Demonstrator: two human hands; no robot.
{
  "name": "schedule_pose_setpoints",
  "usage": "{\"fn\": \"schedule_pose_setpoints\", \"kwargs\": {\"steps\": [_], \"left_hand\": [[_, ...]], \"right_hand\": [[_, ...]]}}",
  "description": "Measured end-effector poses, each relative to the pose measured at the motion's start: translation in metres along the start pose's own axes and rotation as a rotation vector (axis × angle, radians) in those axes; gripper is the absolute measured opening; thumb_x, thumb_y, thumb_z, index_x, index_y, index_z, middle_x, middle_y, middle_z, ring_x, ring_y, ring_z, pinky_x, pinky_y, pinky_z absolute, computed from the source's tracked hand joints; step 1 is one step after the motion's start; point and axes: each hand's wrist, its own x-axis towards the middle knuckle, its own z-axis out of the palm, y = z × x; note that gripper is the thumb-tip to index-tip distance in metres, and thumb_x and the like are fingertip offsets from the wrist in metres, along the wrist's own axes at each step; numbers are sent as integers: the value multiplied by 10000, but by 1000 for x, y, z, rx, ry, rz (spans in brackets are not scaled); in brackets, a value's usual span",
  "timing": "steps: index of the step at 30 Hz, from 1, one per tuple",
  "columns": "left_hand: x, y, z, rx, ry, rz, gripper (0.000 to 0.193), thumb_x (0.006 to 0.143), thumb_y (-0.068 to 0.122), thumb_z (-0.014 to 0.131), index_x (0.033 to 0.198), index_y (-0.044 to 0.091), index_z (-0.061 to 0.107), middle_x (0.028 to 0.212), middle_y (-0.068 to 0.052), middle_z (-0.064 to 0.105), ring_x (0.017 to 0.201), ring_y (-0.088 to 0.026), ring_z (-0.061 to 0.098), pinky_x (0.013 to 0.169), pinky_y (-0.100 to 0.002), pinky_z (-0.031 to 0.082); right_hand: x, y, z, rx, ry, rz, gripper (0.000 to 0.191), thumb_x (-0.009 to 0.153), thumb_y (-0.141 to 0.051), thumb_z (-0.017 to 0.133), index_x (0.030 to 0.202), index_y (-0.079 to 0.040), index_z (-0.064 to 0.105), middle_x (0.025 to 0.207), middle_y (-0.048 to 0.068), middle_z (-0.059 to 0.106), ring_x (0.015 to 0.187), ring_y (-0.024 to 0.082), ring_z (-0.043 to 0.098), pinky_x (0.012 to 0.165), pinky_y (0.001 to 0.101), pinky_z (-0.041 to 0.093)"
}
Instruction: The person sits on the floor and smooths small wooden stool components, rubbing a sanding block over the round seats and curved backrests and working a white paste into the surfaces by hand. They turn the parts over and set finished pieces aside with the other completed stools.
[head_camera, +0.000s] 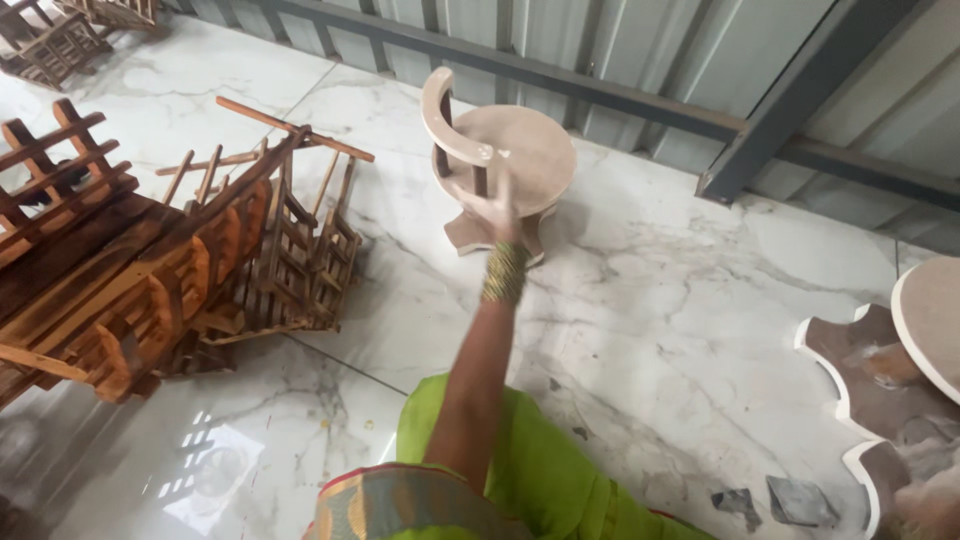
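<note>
Outstretched toward twelve o'clock, one arm runs up the middle of the view, its hand (497, 212) blurred and touching the small pale wooden chair (500, 150) at the spindles under the curved backrest. Whether the fingers are closed round a spindle or only laid against it cannot be told; which of the person's arms this is cannot be told for certain either, though it rises from the left of the body. A stack of gold and green bangles (504, 273) circles the wrist. The other hand does not show clearly; a blurred patch at the five o'clock corner may be it, but that is not sure.

The chair stands upright on the white marble floor (640, 330), with a round seat and a scalloped base. At six o'clock lies the person's green garment (540, 470) with a patterned border. At nine o'clock a heap of dark, orange-brown slatted wooden racks (150, 270) is piled on the floor, well apart from the chair. At three to four o'clock sit a second round pale top (935, 320) and a brown scalloped board (860, 390). Along twelve o'clock runs a corrugated metal wall (640, 40) with grey steel beams.
</note>
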Motion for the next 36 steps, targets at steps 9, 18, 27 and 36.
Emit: {"fn": "schedule_pose_setpoints", "kwargs": {"steps": [9, 18, 27, 36], "left_hand": [[81, 11, 27, -602, -179, -630, 397, 986, 236, 682, 1214, -69, 571, 810, -137, 657, 618, -239, 671, 538, -378, 592], [-34, 26, 48, -472, -334, -540, 290, 993, 262, 664, 1070, -15, 708, 702, -47, 607, 490, -165, 611, 435, -309, 542], [-123, 35, 32, -593, -974, -1187, 296, 1005, 314, 610, 1128, 47, 638, 676, -22, 594, 500, -133, 590, 431, -343, 556], [-180, 29, 88, -581, -1510, -1402, 356, 1024, 313, 614, 1187, -3, 629, 751, -10, 625, 553, -118, 606, 470, -333, 561]], "right_hand": [[-39, 30, -16, -154, 45, -42, 255, 1110, -178, 640, 1244, 26, 566, 1083, 81, 614, 939, 178, 624, 806, 294, 532], [-89, 55, -52, -206, -10, -131, 285, 1099, -182, 650, 1246, 49, 571, 1127, 97, 627, 984, 186, 631, 852, 294, 533], [-114, 59, -54, -233, -245, -312, 316, 1088, -186, 660, 1247, 73, 575, 1171, 112, 640, 1030, 193, 637, 898, 293, 534], [-107, 7, 45, -633, -499, -525, 246, 959, -199, 707, 1093, 7, 717, 1001, 129, 729, 888, 209, 694, 819, 341, 541]]}}
